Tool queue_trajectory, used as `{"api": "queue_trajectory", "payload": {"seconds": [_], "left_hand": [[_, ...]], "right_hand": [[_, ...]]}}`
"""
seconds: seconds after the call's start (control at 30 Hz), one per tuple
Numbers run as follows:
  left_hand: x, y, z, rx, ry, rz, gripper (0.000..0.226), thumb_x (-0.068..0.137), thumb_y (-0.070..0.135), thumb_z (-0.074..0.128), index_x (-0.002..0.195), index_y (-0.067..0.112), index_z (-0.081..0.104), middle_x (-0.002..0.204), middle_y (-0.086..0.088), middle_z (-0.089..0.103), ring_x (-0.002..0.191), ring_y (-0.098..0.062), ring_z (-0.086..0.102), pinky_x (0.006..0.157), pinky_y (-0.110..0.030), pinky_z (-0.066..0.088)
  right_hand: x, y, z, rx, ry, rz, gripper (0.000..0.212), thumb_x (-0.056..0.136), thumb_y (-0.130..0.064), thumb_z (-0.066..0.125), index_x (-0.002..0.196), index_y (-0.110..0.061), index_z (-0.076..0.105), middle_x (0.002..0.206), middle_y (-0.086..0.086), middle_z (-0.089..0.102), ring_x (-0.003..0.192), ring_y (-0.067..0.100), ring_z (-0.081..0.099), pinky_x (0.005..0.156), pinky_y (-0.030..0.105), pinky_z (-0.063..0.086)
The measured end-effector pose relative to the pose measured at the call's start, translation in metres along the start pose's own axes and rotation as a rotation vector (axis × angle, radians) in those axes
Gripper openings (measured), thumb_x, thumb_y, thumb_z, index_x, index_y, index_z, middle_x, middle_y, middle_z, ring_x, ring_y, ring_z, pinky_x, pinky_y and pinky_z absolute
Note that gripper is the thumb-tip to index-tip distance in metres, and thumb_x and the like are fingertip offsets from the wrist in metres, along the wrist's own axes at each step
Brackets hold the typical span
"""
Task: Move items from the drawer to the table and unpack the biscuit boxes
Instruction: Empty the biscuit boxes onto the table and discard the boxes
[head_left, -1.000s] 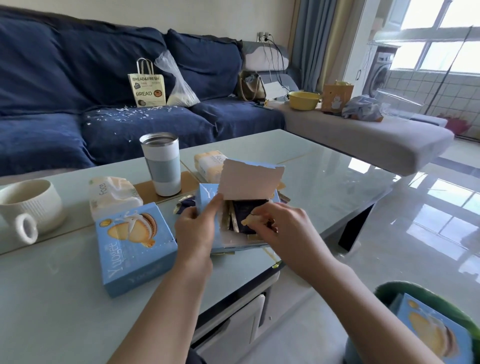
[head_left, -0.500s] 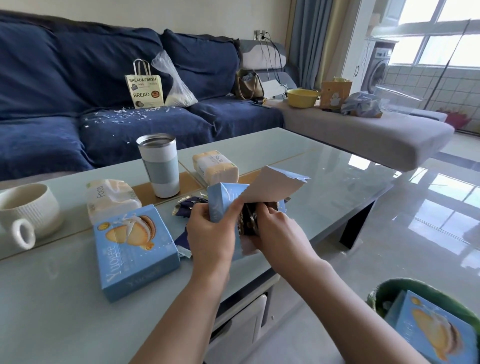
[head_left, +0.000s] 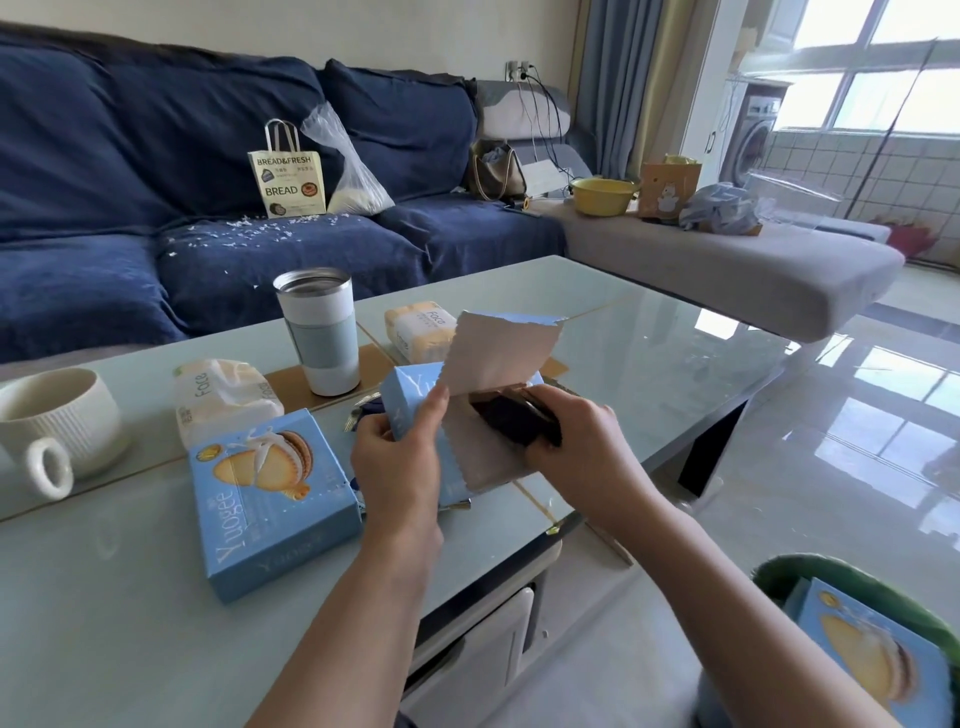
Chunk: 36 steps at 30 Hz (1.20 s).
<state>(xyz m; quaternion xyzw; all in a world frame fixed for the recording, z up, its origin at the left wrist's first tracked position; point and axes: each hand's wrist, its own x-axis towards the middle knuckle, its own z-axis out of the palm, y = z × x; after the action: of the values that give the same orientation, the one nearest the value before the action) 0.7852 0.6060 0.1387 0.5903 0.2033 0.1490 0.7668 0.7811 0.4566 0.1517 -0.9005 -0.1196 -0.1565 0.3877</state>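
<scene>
My right hand (head_left: 582, 447) is wrapped round a bunch of dark biscuit packets (head_left: 514, 423) at the mouth of the opened biscuit box (head_left: 415, 395), fingers curled over the top of them, while my left hand (head_left: 397, 457) pinches the blue side of that box, thumb up against the torn flap (head_left: 501, 353) that stands open above it. The box is lifted just off the desk (head_left: 104, 623), tilted toward me, and I can't tell how many packets I've got hold of or whether any sit loose behind them. That's the risk I see: if I pull sharply, the ones I haven't caught could slide out of the tilted mouth and drop off the near edge of the desk, which lies right under my wrists. The ragged flap could also snag a wrapper and tear further, or the light card could buckle under my left pinch and jam the contents. Just beside my left hand lies a second, sealed biscuit box (head_left: 270, 499), flat on the glass, with a few loose packets (head_left: 363, 410) behind it, and a swing of the box might knock those. Further out stand a steel tumbler (head_left: 319, 332) and a white mug (head_left: 57, 421); the tumbler is open-topped and near enough to tip. A third box (head_left: 878, 660) sits in the green basket (head_left: 810, 571) at lower right.
</scene>
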Motion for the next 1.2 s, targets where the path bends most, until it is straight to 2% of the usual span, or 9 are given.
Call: {"api": "queue_trajectory", "payload": {"seconds": [0.17, 0.23, 0.33, 0.47, 0.6, 0.73, 0.93, 1.1, 1.2], "left_hand": [[0.001, 0.002, -0.002, -0.044, 0.026, -0.034, 0.036, 0.078, 0.046, 0.076, 0.095, 0.018, 0.062, 0.091, -0.002, 0.068, 0.08, -0.018, 0.065, 0.063, -0.03, 0.051], [0.003, 0.003, -0.003, -0.093, 0.035, -0.066, 0.037, 0.08, 0.045, 0.074, 0.099, 0.016, 0.061, 0.09, 0.001, 0.064, 0.077, -0.014, 0.061, 0.061, -0.027, 0.047], [0.01, 0.0, -0.006, -0.143, 0.072, -0.083, 0.046, 0.079, 0.047, 0.074, 0.106, 0.012, 0.061, 0.091, 0.0, 0.064, 0.08, -0.016, 0.062, 0.063, -0.027, 0.046], [0.021, -0.002, -0.013, -0.189, 0.218, -0.041, 0.039, 0.076, 0.049, 0.076, 0.088, 0.015, 0.06, 0.084, 0.001, 0.063, 0.08, -0.02, 0.063, 0.071, -0.034, 0.051], [0.026, 0.004, -0.02, -0.236, 0.311, 0.014, 0.039, 0.078, 0.049, 0.074, 0.087, 0.013, 0.06, 0.082, 0.004, 0.061, 0.077, -0.014, 0.059, 0.071, -0.027, 0.047], [0.025, 0.007, -0.019, -0.26, 0.31, -0.015, 0.034, 0.079, 0.046, 0.075, 0.088, 0.016, 0.062, 0.084, 0.005, 0.064, 0.079, -0.015, 0.062, 0.075, -0.028, 0.052], [0.026, 0.006, -0.025, -0.309, 0.307, -0.014, 0.032, 0.079, 0.048, 0.075, 0.09, 0.019, 0.065, 0.088, 0.007, 0.066, 0.085, -0.014, 0.062, 0.086, -0.033, 0.051], [0.032, 0.006, -0.03, -0.377, 0.329, -0.03, 0.048, 0.074, 0.054, 0.076, 0.1, 0.015, 0.066, 0.092, 0.006, 0.067, 0.091, -0.016, 0.064, 0.093, -0.035, 0.051], [0.034, 0.005, -0.029, -0.398, 0.294, -0.062, 0.042, 0.069, 0.059, 0.078, 0.09, 0.025, 0.066, 0.095, 0.007, 0.069, 0.101, -0.019, 0.065, 0.102, -0.044, 0.048]], "right_hand": [[0.005, 0.005, -0.009, 0.181, -0.008, 0.023, 0.049, 0.075, 0.006, 0.057, 0.073, -0.043, 0.059, 0.059, -0.013, 0.052, 0.058, 0.007, 0.043, 0.055, 0.019, 0.04], [0.007, 0.005, -0.014, 0.291, 0.015, 0.036, 0.039, 0.071, 0.003, 0.059, 0.072, -0.035, 0.063, 0.06, -0.013, 0.052, 0.059, 0.01, 0.046, 0.056, 0.037, 0.049], [0.01, 0.007, -0.019, 0.493, 0.055, 0.102, 0.029, 0.072, 0.009, 0.055, 0.085, -0.014, 0.067, 0.079, 0.022, 0.066, 0.075, 0.039, 0.067, 0.071, 0.061, 0.056], [0.014, 0.013, -0.024, 0.639, 0.189, 0.19, 0.042, 0.075, 0.018, 0.052, 0.083, -0.019, 0.069, 0.091, 0.026, 0.069, 0.087, 0.043, 0.069, 0.076, 0.052, 0.059], [0.023, 0.028, -0.015, 0.38, 0.301, 0.151, 0.032, 0.074, 0.013, 0.056, 0.085, -0.016, 0.065, 0.076, 0.013, 0.064, 0.071, 0.023, 0.055, 0.063, 0.037, 0.053], [0.026, 0.032, 0.015, 0.151, 0.248, 0.122, 0.049, 0.078, 0.011, 0.054, 0.115, -0.021, 0.057, 0.085, -0.005, 0.063, 0.07, 0.015, 0.057, 0.055, 0.008, 0.041], [0.049, 0.036, 0.043, -0.141, 0.208, -0.044, 0.037, 0.084, 0.009, 0.041, 0.113, -0.015, 0.04, 0.096, 0.013, 0.066, 0.077, 0.036, 0.056, 0.066, 0.043, 0.051], [0.051, 0.048, 0.057, -0.334, 0.1, -0.081, 0.036, 0.081, 0.009, 0.046, 0.108, -0.015, 0.046, 0.104, -0.001, 0.062, 0.084, 0.028, 0.053, 0.065, 0.035, 0.044], [0.053, 0.057, 0.065, -0.328, -0.07, -0.181, 0.04, 0.08, 0.003, 0.054, 0.116, -0.015, 0.055, 0.125, -0.003, 0.059, 0.132, 0.024, 0.043, 0.106, 0.044, 0.039]]}}
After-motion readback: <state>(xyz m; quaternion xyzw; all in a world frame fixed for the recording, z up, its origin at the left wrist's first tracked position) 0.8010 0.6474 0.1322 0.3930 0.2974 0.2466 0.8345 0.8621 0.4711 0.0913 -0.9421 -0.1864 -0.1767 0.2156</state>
